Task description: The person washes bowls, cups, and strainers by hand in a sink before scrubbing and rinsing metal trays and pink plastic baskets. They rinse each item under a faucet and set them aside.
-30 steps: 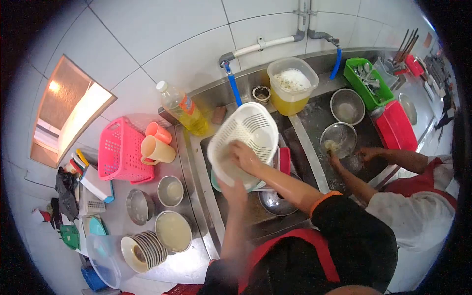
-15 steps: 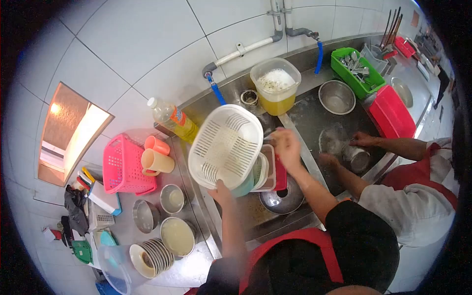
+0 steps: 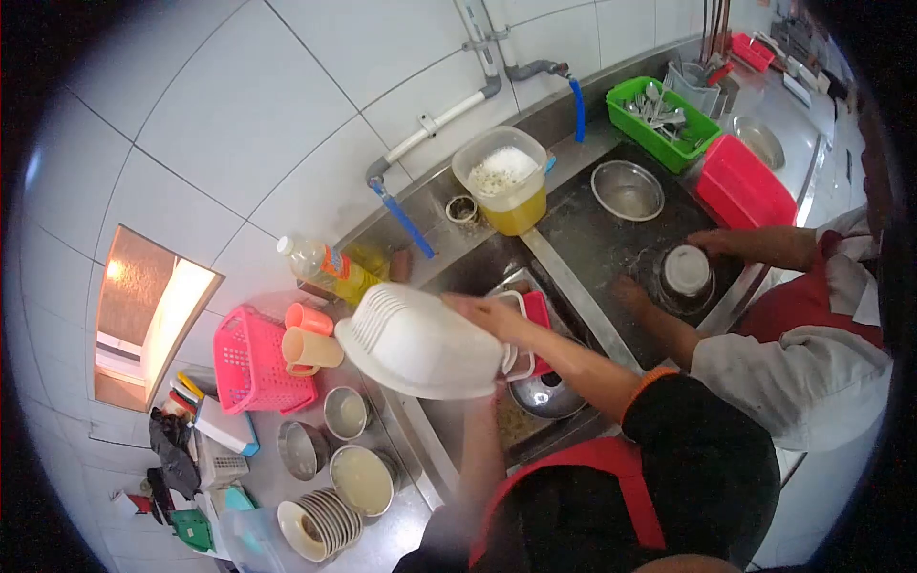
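White basket (image 3: 420, 339): moulded plastic, smooth underside with a soft sheen, ribbed at one end. Sink divider (image 3: 571, 282): bare metal, brushed look, dull. Counter (image 3: 409, 473): metal, bright with glare. Bowl (image 3: 613, 194): thin metal, shiny. Tub (image 3: 518, 218): translucent plastic, smooth. Bottle (image 3: 304, 256): clear glossy plastic. Pink basket (image 3: 250, 355): perforated plastic. Green tray (image 3: 640, 132): smooth plastic. Red container (image 3: 750, 186): plastic, light gloss. Cutlery (image 3: 661, 113): polished metal. Plate stack (image 3: 332, 525): glazed in appearance, exact material not confirmed. Wall tiles (image 3: 191, 134): smooth, glossy. Blue hose (image 3: 406, 222): plastic-looking, smooth. Black garment (image 3: 702, 449): matt cloth. Red apron strap (image 3: 630, 482): matt cloth.
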